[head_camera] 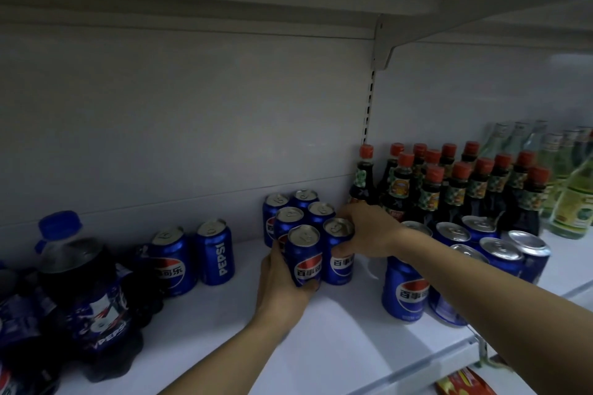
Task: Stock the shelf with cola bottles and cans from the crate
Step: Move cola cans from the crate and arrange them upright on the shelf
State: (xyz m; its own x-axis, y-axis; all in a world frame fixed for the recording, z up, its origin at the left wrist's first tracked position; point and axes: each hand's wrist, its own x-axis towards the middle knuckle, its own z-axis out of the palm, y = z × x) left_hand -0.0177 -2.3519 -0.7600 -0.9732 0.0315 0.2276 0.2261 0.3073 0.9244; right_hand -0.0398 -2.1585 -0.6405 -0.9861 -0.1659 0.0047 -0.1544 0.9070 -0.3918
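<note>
White shelf [337,340]: left hand [282,285] grips the front can [304,258], right hand [365,231] its neighbour [338,253] (fingers curled round); a hard shove could topple the cluster.

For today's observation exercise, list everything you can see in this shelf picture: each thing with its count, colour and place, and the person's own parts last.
Centre cans: six, blue, block of two columns mid-shelf.
Left cans: two, blue, standing apart left of the block.
Right cans: at least six, blue, partly behind the right forearm.
Cola bottles: several, dark with blue caps, far left; count unclear.
Sauce bottles: a dozen or more, dark with red caps, right rear.
Pale bottles: several, greenish, far right.
Shelf: one, white.
Red packet: one, below the shelf edge.
Left hand: grips the front-left can.
Right hand: grips the front-right can.
</note>
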